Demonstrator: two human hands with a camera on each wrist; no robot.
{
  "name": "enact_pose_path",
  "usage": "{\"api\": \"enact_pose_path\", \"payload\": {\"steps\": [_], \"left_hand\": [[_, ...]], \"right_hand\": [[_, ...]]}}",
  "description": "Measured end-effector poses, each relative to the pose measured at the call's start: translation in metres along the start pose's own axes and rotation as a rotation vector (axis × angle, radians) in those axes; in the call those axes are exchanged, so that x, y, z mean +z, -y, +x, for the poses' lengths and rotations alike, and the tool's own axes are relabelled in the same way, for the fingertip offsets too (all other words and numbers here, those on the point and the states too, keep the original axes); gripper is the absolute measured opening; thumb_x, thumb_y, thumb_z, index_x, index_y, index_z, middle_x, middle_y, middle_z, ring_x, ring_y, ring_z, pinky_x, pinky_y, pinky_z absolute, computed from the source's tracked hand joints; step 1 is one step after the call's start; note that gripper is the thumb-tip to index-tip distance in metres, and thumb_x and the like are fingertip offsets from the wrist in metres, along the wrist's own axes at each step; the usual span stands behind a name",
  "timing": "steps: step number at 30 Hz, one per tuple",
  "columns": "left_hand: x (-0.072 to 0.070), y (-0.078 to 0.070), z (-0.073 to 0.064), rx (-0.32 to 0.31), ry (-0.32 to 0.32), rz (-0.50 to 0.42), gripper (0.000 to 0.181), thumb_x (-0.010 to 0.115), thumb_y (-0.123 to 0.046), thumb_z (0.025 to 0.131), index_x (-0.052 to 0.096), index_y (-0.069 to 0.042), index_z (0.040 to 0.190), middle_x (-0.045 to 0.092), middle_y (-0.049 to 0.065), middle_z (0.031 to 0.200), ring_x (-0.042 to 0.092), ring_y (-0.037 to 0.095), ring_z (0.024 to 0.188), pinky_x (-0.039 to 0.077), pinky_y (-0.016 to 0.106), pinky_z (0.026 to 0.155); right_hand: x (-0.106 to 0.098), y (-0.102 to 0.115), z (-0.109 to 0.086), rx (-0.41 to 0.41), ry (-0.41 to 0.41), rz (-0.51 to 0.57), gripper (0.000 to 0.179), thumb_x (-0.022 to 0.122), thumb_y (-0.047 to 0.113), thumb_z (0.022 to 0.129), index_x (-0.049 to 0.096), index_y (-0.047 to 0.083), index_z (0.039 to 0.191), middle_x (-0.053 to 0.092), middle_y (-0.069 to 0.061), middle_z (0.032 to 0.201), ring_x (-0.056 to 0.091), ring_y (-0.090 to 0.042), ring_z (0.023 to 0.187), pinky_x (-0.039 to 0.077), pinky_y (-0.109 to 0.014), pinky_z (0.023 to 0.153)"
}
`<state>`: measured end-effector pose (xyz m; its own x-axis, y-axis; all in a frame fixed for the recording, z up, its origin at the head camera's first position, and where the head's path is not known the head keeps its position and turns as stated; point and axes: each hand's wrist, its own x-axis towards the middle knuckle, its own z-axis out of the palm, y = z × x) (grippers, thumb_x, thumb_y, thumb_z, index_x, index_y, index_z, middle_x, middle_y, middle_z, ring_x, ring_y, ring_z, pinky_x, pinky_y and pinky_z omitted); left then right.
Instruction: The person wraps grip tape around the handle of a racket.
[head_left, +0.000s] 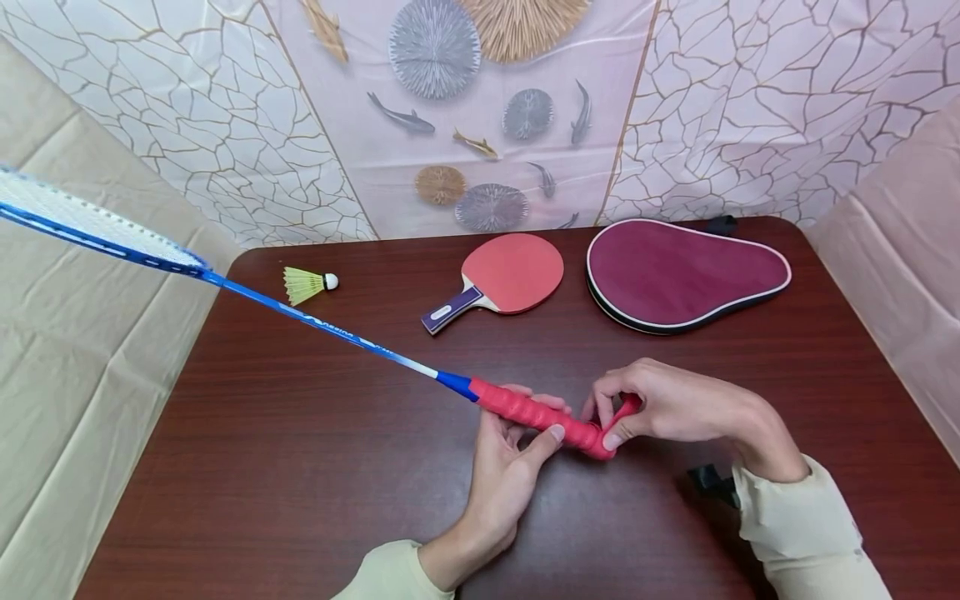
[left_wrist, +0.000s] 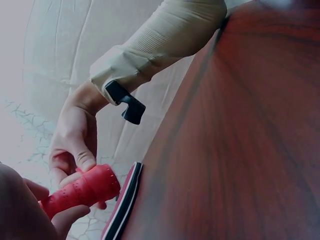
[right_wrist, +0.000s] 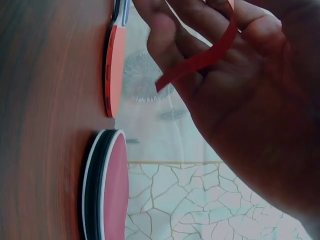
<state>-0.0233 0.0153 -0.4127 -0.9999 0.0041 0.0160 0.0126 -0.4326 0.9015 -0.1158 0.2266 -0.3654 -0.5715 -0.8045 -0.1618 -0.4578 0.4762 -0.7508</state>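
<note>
A blue badminton racket (head_left: 330, 330) slants across the head view, its strung head at the far left and its red-wrapped handle (head_left: 525, 410) in front of the person. The left hand (head_left: 504, 475) holds that handle from below, thumb on the near side and fingers behind. At the butt end, the right hand (head_left: 667, 404) pinches a red grip tape (head_left: 628, 407) between thumb and fingers. In the right wrist view a loose strip of the tape (right_wrist: 200, 61) hangs across the palm. The left wrist view shows the handle's butt (left_wrist: 102, 181) close up, with small holes in the wrap.
On the brown table (head_left: 300, 483) lie a yellow shuttlecock (head_left: 306, 284), a red table tennis bat (head_left: 517, 273) and a maroon bat case (head_left: 675, 275) along the back. A black clip-like piece (head_left: 712, 483) shows by the right sleeve. Patterned cloth hangs behind.
</note>
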Motion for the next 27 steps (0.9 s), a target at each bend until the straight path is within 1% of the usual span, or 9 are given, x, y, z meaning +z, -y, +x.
{"api": "enact_pose_path", "payload": {"steps": [4,7,10,14,15,17,19,24,27], "left_hand": [[0.0007,-0.0009,0.0013,-0.062,0.001,0.033,0.051,0.064,0.010,0.085,0.034,-0.004,0.122,0.067,0.016,0.113,0.063,0.032,0.108,0.052,0.030,0.087],[0.0014,0.0013,0.0023,-0.099,-0.008,0.080,0.052,0.069,0.003,0.086,0.032,-0.005,0.121,0.068,0.012,0.113,0.063,0.030,0.108,0.050,0.029,0.088],[0.0021,0.0046,0.0035,-0.163,-0.030,0.056,0.057,0.075,-0.003,0.084,0.033,-0.006,0.122,0.062,0.013,0.114,0.065,0.030,0.102,0.054,0.032,0.084],[0.0011,0.0065,0.0042,-0.242,-0.063,-0.013,0.059,0.075,0.001,0.083,0.034,-0.008,0.125,0.057,0.020,0.109,0.067,0.029,0.091,0.058,0.039,0.076],[0.0008,0.0063,0.0043,-0.252,-0.068,-0.018,0.059,0.075,0.003,0.083,0.035,-0.008,0.125,0.058,0.021,0.108,0.068,0.029,0.090,0.058,0.040,0.075],[0.0003,0.0059,0.0037,-0.258,-0.079,-0.022,0.059,0.074,0.006,0.082,0.037,-0.008,0.126,0.060,0.024,0.104,0.069,0.029,0.088,0.058,0.040,0.075],[0.0004,0.0055,0.0032,-0.253,-0.092,-0.022,0.061,0.075,0.007,0.081,0.039,-0.008,0.127,0.062,0.023,0.104,0.069,0.030,0.089,0.058,0.040,0.075],[0.0012,0.0068,0.0016,-0.209,-0.143,-0.074,0.061,0.079,0.008,0.076,0.041,-0.003,0.123,0.066,0.021,0.104,0.070,0.032,0.089,0.058,0.042,0.074],[0.0004,0.0077,0.0011,-0.184,-0.166,-0.118,0.058,0.081,0.007,0.074,0.044,0.000,0.118,0.067,0.024,0.105,0.070,0.035,0.089,0.058,0.043,0.074]], "right_hand": [[0.0010,0.0019,0.0011,0.013,0.025,-0.001,0.017,0.082,0.031,0.080,0.065,0.030,0.080,0.063,0.012,0.074,0.049,-0.005,0.061,0.043,-0.023,0.053],[0.0015,0.0025,0.0008,0.011,0.024,-0.013,0.018,0.083,0.029,0.079,0.064,0.031,0.078,0.063,0.013,0.073,0.048,-0.005,0.059,0.043,-0.023,0.053],[0.0028,0.0032,0.0004,0.010,0.033,-0.022,0.019,0.084,0.027,0.078,0.065,0.031,0.077,0.063,0.014,0.074,0.051,-0.005,0.060,0.044,-0.023,0.053],[0.0060,0.0049,0.0011,0.014,0.048,-0.015,0.020,0.085,0.028,0.074,0.065,0.030,0.076,0.063,0.013,0.075,0.053,-0.005,0.061,0.046,-0.023,0.055],[0.0068,0.0053,0.0016,0.016,0.053,-0.012,0.020,0.085,0.028,0.074,0.065,0.030,0.076,0.063,0.013,0.076,0.053,-0.006,0.061,0.046,-0.023,0.055],[0.0080,0.0063,0.0026,0.018,0.056,-0.009,0.020,0.086,0.029,0.073,0.066,0.030,0.076,0.063,0.013,0.076,0.053,-0.006,0.062,0.046,-0.023,0.055],[0.0086,0.0069,0.0033,0.017,0.055,-0.012,0.020,0.086,0.029,0.073,0.066,0.030,0.076,0.062,0.013,0.077,0.053,-0.007,0.062,0.045,-0.023,0.055],[0.0079,0.0070,0.0030,0.012,0.034,-0.037,0.021,0.086,0.029,0.073,0.065,0.031,0.076,0.062,0.014,0.078,0.053,-0.006,0.063,0.045,-0.022,0.055],[0.0071,0.0071,0.0027,0.021,0.021,-0.047,0.021,0.086,0.029,0.074,0.066,0.032,0.077,0.063,0.015,0.078,0.053,-0.004,0.063,0.045,-0.022,0.054]]}}
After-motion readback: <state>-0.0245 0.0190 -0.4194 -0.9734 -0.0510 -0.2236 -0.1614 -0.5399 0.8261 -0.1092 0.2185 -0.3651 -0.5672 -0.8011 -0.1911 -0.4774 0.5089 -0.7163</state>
